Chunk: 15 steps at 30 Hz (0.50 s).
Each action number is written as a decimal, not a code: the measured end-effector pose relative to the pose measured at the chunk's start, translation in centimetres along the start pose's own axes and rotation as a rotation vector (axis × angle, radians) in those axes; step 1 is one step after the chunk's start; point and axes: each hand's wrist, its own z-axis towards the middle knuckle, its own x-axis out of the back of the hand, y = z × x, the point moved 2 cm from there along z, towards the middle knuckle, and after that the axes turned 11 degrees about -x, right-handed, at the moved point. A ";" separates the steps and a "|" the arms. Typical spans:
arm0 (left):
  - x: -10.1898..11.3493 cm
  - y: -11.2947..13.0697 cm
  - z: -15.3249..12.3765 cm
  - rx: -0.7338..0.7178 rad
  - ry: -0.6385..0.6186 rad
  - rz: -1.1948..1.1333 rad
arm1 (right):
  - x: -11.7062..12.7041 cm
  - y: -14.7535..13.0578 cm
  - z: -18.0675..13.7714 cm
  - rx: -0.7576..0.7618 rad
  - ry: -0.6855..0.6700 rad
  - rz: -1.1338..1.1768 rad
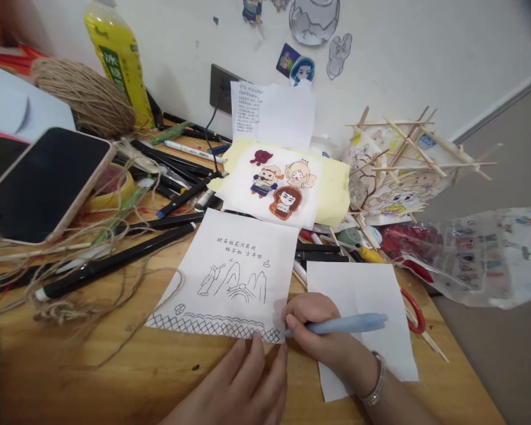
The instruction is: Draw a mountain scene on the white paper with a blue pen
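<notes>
The left hand (236, 383) comes in from the lower edge, palm down, its fingers (257, 348) straight and close together, pointing away from the body. The right hand (316, 330) lies just beside it, curled into a writing grip closed on a light blue pen (349, 324). Its forearm runs off to the lower right.

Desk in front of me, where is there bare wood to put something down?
Biggest bare patch of desk: near-left wood, bordered by the drawing sheet, loose twine and your left hand. A thin strip lies right of the blank sheet, below the red scissors. Markers crowd the back, the stick frame the right.
</notes>
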 end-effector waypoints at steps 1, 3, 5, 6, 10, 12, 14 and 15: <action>0.1 -0.1 0.1 0.006 0.008 -0.003 | 0.0 0.0 0.0 0.003 -0.005 -0.007; 0.2 -0.1 0.2 0.024 0.021 -0.007 | 0.0 0.0 0.0 0.008 -0.012 -0.016; 0.2 -0.1 0.3 0.041 0.030 -0.012 | 0.0 -0.1 0.0 0.017 -0.016 -0.024; 0.2 -0.1 0.3 0.041 0.034 -0.013 | 0.0 -0.1 0.0 0.020 -0.014 -0.032; 0.3 0.0 0.2 0.028 0.029 -0.018 | 0.0 -0.1 0.0 0.005 -0.017 -0.060; 0.3 0.0 0.2 0.024 0.024 -0.022 | 0.0 0.0 0.0 0.008 -0.020 -0.051; 0.3 -0.1 0.2 0.026 0.015 -0.024 | 0.0 0.0 0.0 0.010 -0.020 -0.053; 0.3 -0.1 0.2 0.024 0.016 -0.024 | 0.0 0.0 0.0 0.010 -0.021 -0.058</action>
